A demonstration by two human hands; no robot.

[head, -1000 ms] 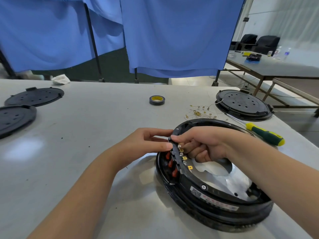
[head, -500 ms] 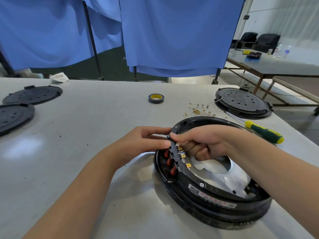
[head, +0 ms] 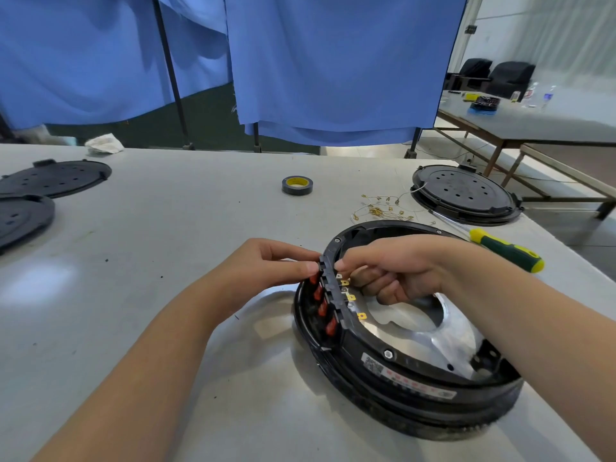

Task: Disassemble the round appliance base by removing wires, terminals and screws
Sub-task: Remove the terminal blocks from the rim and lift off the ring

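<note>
The round black appliance base (head: 406,385) lies on the white table (head: 173,261), right of centre, with a silver metal plate (head: 430,341) inside its ring. Red connectors (head: 321,308) line the outside of its left rim and brass terminals (head: 351,297) the inside. My left hand (head: 263,271) pinches the rim's outer side at the top red connector. My right hand (head: 386,268) reaches over the ring and pinches the inner side at the top terminal. What lies between the fingertips is hidden.
A yellow-and-green screwdriver (head: 500,248) lies behind the base. Loose removed wires with brass terminals (head: 383,210) sit near a black round cover (head: 465,195). A tape roll (head: 297,185) stands mid-table. Two black covers (head: 50,178) lie far left. Blue curtains hang behind.
Both hands stay pinched at the same spot on the rim. The view has shifted slightly; nothing has visibly come free.
</note>
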